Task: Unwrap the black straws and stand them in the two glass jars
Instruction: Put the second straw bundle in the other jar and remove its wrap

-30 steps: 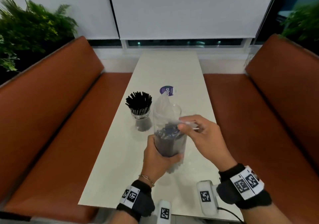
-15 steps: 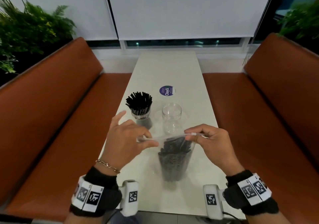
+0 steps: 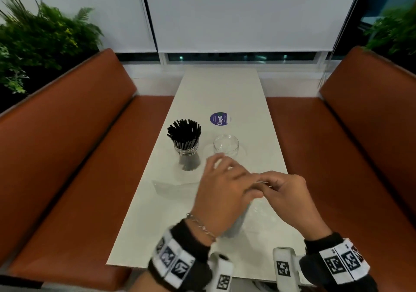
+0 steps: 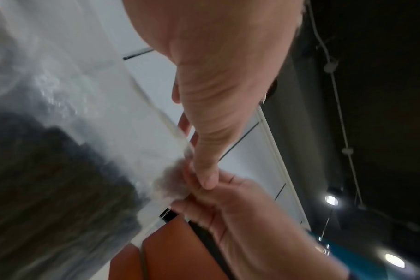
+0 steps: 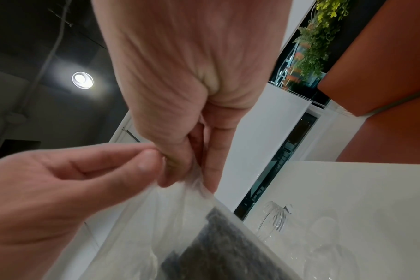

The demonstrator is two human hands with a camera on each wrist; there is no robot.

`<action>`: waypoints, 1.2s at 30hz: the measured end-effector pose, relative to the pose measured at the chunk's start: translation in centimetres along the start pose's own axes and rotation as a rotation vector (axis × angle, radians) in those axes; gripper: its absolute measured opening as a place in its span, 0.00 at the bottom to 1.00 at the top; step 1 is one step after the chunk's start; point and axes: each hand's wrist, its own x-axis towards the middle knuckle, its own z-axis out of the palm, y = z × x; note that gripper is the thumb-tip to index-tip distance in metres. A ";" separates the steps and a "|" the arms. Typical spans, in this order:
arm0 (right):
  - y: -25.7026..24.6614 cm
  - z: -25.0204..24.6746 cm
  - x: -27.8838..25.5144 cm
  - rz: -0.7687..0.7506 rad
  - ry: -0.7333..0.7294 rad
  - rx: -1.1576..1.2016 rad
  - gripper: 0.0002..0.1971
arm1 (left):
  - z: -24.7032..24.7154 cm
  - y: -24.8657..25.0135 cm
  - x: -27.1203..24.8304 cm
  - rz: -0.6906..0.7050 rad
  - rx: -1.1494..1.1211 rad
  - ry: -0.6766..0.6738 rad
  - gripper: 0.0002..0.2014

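Over table [image 3: 216, 93], straw bag [image 5: 204, 236] beneath pinching hands [image 3: 254, 186]

Left hand [image 3: 221, 192] and right hand [image 3: 284, 193] together, fingers [image 5: 211, 151] pinching (thumbs touching)

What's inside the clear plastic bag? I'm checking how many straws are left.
A dark bundle of black straws fills the clear plastic bag; blur prevents counting. Both hands, left and right, pinch its top.

- Head cam: high, looks fwd & down along desk [image 3: 216, 93] toward window.
- L wrist cam: v. close, tilted up past fingers [image 4: 205, 170].
- R wrist cam: same closeness, mirrored.
- All share wrapper [image 5: 170, 217] top w/ pinching fingers.
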 end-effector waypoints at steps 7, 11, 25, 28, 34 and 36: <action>-0.5 -1.0 -0.5 -0.043 0.014 0.071 0.07 | 1.2 -0.4 0.0 0.059 0.089 -0.021 0.03; 0.3 -1.4 -0.1 0.021 0.010 0.121 0.04 | -2.4 -2.8 -0.8 0.058 0.177 -0.072 0.07; 1.9 -1.6 -1.0 0.157 -0.099 0.411 0.10 | -5.1 -10.4 -9.2 -0.748 -0.840 -0.012 0.20; 2.9 -0.7 -1.9 0.191 -0.289 0.451 0.41 | -1.4 -8.5 -9.4 -0.723 -1.003 -0.158 0.50; 4.4 5.1 -3.1 0.163 -0.361 0.505 0.44 | 6.7 -3.5 -9.0 -0.651 -1.027 -0.203 0.55; 5.1 6.6 -3.0 0.137 -0.294 0.460 0.36 | 8.6 -2.0 -8.6 -0.728 -1.116 -0.147 0.55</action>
